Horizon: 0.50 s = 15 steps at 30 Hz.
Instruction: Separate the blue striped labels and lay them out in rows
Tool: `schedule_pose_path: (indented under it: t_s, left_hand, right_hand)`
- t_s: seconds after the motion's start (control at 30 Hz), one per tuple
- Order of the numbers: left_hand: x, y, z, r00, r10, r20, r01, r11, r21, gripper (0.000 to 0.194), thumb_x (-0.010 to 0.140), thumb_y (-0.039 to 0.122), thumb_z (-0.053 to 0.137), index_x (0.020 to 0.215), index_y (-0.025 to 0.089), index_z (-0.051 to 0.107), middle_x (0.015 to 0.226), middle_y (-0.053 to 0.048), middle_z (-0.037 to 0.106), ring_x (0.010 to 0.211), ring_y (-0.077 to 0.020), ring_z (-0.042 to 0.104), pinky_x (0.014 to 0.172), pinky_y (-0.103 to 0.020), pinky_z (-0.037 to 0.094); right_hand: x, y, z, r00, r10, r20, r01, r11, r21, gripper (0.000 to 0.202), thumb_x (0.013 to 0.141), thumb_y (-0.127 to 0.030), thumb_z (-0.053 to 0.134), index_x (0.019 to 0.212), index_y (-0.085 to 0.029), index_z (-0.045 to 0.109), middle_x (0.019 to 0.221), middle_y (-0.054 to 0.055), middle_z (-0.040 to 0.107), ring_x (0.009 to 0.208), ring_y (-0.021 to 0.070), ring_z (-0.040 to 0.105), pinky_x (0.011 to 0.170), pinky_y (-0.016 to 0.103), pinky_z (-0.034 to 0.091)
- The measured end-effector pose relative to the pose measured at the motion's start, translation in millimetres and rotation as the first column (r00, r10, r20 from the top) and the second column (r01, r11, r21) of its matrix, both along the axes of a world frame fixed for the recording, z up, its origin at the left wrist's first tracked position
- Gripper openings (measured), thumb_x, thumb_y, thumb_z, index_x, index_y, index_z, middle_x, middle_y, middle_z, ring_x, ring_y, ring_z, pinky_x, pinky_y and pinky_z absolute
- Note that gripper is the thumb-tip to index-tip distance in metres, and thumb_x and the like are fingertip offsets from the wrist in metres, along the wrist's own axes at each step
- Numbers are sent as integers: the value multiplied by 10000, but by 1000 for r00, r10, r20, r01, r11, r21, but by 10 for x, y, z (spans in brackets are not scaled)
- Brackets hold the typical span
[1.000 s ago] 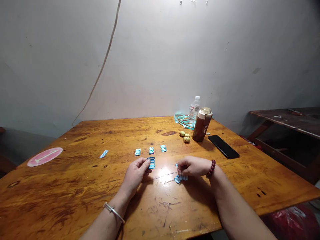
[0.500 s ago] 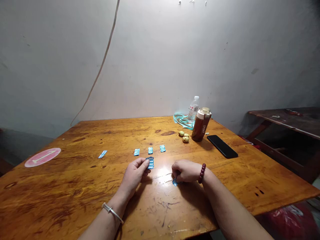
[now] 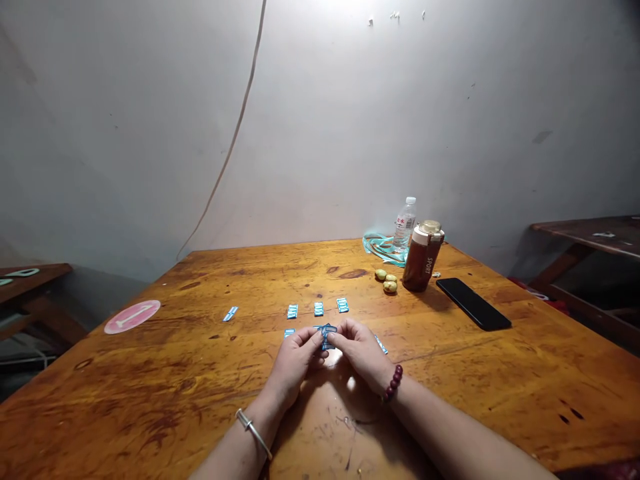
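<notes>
- Left hand [image 3: 293, 362] and right hand [image 3: 365, 353] meet over the middle of the wooden counter [image 3: 200, 400], straight ahead of the wearer.
- Bunch of blue-edged cards [image 3: 327, 331] sits between the two sets of fingers; both clamp on it, left hand at its left side, right hand at its right.
- Thumbs press on the near face, tips close together; upper edges of the cards poke out past them, unevenly stacked. How many cards, I cannot tell.
- Fingers behind the bunch mostly hidden; a few of the left hand's show curled beneath it.
- Loose card [image 3: 289, 333] lies just beyond the left hand; blue-and-white strip [image 3: 381, 344] beside the right hand, partly covered by it.
- Three small card piles [image 3: 319, 309] in a row beyond the held bunch, apart from one another.
- Slanted blue-and-white piece [image 3: 230, 314] well left of that row.
- Farther right: brown flask [image 3: 423, 261] marked SPORT, black phone [image 3: 473, 304] lying flat near it.
</notes>
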<state>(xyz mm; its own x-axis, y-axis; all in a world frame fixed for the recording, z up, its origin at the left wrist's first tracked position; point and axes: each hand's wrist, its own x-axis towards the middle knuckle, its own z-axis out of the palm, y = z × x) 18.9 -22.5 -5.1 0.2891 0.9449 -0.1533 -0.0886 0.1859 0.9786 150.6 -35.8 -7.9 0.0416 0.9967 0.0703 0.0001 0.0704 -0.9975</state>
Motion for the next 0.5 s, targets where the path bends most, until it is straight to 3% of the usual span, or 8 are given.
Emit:
schedule_pose_path:
  t_s: [0.13, 0.27, 0.5]
  left_hand:
    - [-9, 12, 10, 998, -25, 63, 27, 999, -32, 276, 658, 386, 593, 781, 139, 598, 711, -16, 581, 571, -64, 512, 500, -150, 400]
    - [-13, 7, 23, 1000, -7, 29, 8, 1000, -15, 281, 635, 397, 604, 740, 136, 596, 647, -3, 566, 536, -62, 489, 468, -148, 379]
    - [-28, 28, -23, 998, 68, -10, -68, 997, 22, 261, 653, 398, 574, 672, 140, 544, 548, 32, 492, 456, -46, 420, 402, -138, 313]
  right_hand:
    - [8, 15, -36, 999, -32, 35, 32, 999, -26, 234, 674, -350, 548, 587, -160, 443, 525, -53, 438, 479, 64, 370, 458, 188, 289]
    - [-13, 3, -79, 996, 19, 92, -15, 999, -45, 228, 688, -353, 530, 596, -165, 439, 506, -56, 431, 448, 63, 362, 433, 187, 270]
    - [36, 4, -56, 996, 19, 83, -25, 998, 65, 195, 703, -324, 526, 624, -164, 446, 567, -45, 443, 518, 72, 399, 479, 189, 324]
